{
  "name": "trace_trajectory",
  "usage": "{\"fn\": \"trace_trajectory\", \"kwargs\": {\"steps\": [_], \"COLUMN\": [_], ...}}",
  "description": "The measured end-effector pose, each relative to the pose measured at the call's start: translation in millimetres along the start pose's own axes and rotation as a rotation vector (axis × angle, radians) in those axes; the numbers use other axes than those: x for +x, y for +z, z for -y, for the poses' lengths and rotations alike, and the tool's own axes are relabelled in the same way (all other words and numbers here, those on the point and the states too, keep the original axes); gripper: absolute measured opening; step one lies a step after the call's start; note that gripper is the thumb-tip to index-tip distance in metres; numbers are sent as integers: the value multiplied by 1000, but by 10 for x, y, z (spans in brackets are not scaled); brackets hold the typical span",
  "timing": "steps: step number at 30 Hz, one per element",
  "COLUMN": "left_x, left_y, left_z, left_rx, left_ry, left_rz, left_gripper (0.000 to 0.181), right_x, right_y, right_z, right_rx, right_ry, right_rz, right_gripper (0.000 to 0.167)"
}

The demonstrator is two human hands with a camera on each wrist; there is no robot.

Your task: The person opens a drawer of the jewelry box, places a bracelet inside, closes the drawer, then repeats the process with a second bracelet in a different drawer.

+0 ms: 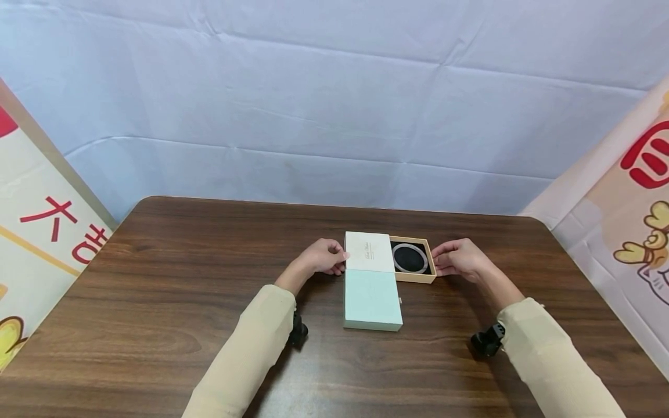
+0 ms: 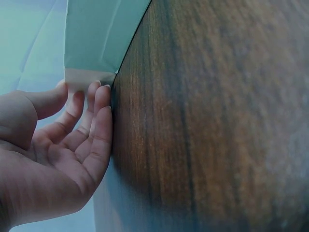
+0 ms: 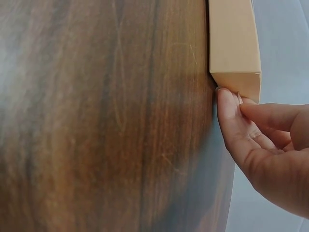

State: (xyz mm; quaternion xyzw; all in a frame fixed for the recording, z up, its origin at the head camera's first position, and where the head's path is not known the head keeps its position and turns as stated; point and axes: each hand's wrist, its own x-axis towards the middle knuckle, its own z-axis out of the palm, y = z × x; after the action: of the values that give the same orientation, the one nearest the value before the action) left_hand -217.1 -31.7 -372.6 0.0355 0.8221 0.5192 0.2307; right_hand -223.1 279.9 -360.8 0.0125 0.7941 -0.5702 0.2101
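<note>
A flat box sleeve, half white and half mint green, lies on the table. Its tan drawer sticks out to the right from the white half. Inside the drawer a pale bangle rests around a black cushion. My left hand holds the sleeve's left edge, thumb at the top and curled fingertips low on the side. At the drawer's right end is my right hand; in the right wrist view its thumb and finger pinch at the end face, where a small tab partly shows.
The brown wooden table extends around the box. A small tab juts from the mint half's right side. Behind the table hangs a pale cloth, with printed banners at both sides.
</note>
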Motion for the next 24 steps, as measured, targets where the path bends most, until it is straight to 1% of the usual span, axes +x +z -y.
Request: {"fn": "trace_trajectory", "kwargs": {"steps": [13,24], "left_x": [0,17], "left_y": [3,1], "left_z": [3,8], "left_rx": [0,-4], "left_ry": [5,1], "left_rz": [6,2], "left_gripper": [18,17], "right_x": [3,-2], "right_y": [7,65], "right_z": [-4,58], "right_rx": [-10,-4], "right_ry": [-9,-17], "right_rz": [-2,5], "right_gripper": [25,26]}}
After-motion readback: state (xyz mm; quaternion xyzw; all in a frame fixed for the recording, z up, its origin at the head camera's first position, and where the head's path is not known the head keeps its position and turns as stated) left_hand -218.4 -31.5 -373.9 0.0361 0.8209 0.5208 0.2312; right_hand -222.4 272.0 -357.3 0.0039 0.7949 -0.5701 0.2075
